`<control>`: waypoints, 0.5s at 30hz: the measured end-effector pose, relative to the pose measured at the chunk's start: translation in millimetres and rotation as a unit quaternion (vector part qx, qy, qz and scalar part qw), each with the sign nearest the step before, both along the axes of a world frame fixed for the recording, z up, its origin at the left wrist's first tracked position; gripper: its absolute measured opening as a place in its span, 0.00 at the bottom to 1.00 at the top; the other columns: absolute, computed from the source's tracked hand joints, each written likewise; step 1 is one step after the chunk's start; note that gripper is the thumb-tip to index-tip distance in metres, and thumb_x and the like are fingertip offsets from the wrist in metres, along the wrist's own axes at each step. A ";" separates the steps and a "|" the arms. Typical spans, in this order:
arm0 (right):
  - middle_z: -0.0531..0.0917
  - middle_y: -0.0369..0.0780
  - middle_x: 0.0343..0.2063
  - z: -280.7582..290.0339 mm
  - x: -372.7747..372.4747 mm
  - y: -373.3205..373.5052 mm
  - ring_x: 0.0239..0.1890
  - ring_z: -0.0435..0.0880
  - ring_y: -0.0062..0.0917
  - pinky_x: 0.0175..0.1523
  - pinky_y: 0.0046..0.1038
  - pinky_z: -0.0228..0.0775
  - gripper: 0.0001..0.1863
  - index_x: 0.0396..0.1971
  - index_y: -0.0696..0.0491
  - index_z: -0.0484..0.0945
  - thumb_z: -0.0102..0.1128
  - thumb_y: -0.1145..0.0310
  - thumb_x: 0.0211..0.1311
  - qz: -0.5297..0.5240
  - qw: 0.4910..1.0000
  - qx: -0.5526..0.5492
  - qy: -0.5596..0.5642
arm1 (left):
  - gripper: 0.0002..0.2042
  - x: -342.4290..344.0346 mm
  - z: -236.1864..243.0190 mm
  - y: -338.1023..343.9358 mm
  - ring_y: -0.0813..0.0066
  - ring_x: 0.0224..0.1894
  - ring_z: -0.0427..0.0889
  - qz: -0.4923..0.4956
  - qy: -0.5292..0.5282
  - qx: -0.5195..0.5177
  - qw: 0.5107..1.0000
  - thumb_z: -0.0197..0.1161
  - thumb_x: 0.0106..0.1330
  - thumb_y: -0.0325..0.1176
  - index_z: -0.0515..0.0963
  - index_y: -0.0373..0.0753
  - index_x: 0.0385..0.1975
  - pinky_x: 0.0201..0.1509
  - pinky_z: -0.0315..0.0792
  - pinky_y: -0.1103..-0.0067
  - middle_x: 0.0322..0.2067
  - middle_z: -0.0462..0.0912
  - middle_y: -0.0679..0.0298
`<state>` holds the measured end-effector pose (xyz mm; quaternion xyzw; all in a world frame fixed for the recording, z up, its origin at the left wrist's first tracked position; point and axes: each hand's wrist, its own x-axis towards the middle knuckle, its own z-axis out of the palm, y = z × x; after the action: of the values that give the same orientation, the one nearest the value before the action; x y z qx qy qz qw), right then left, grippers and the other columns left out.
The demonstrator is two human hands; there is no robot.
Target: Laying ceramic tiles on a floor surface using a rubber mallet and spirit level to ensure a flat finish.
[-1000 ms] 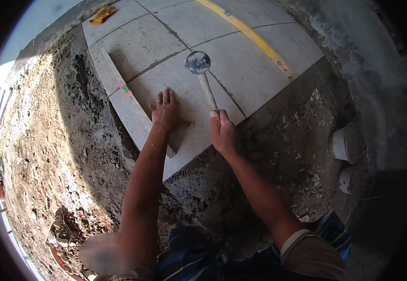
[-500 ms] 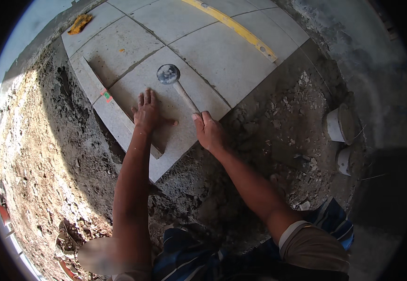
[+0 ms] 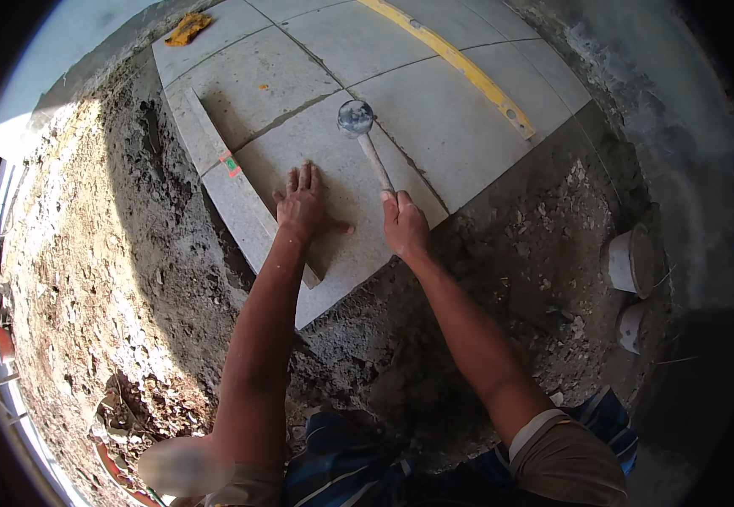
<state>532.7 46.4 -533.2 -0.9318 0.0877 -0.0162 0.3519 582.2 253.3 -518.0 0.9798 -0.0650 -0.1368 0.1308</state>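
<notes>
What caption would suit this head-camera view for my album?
Left hand spread on a pale tile, right hand gripping a mallet, a grey level lying nearby.

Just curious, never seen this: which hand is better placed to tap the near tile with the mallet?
The right hand, I'd say: it grips the mallet, whose head is by the near tile's far corner. The left hand is spread on that tile, holding no tool.

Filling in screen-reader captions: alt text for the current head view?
A right hand grips a mallet; the left hand is spread on a pale floor tile beside a long grey bar. A yellow bar lies farther off.
</notes>
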 end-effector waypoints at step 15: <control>0.81 0.61 0.33 -4.5 -2.6 1.1 0.42 0.79 0.62 0.44 0.52 0.71 0.25 0.37 0.61 0.74 0.46 0.49 0.78 -0.026 0.999 -0.017 -0.002 | 0.74 -0.9 0.5 2.4 0.54 0.81 0.46 0.000 -0.001 -0.006 1.000 0.84 0.28 0.64 0.48 0.36 0.78 0.76 0.52 0.41 0.80 0.46 0.60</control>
<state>530.1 47.5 -537.7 -0.9351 0.1112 -0.0290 0.3352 581.4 255.7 -517.5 0.9791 -0.0657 -0.1355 0.1368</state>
